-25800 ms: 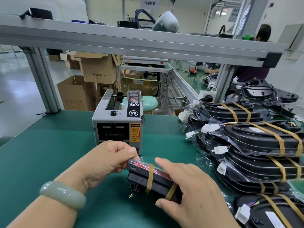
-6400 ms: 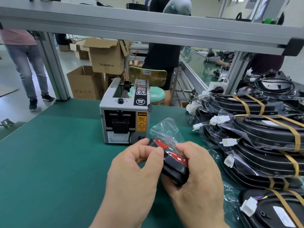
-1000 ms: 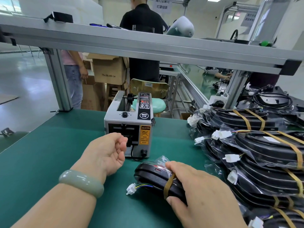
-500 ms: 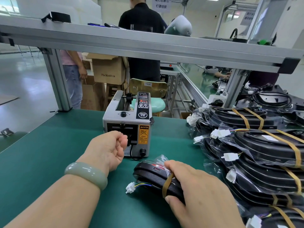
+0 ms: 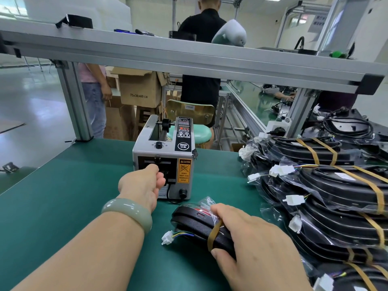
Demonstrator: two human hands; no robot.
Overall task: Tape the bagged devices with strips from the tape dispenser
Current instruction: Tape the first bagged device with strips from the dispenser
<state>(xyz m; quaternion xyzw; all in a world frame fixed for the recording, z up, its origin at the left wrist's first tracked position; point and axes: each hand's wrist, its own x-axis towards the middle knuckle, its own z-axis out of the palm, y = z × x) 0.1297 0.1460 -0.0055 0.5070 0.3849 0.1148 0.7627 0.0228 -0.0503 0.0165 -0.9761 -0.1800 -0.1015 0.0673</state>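
Observation:
The grey tape dispenser (image 5: pixel 184 145) stands on the green mat (image 5: pixel 63 196), its outlet facing me. My left hand (image 5: pixel 140 185), a pale bangle on its wrist, is at the outlet with curled fingers; they cover the slot, so no strip shows. In front of the dispenser lies a black bagged device (image 5: pixel 189 217). One brown tape strip (image 5: pixel 214 232) is wrapped round it, and a white connector (image 5: pixel 167 240) sticks out on its left. My right hand (image 5: pixel 252 244) grips the device from the right, fingers over the top and thumb by the strip.
A pile of bagged black devices (image 5: pixel 336 185) bound with brown tape fills the mat's right side. An aluminium beam (image 5: pixel 189 57) crosses overhead, with a post (image 5: pixel 77 106) at the back left. Two people (image 5: pixel 199 59) and cardboard boxes (image 5: pixel 138 91) are beyond the bench.
My left hand has moved forward from the mat to the dispenser's outlet. My right hand stays on the bagged device, which has not shifted.

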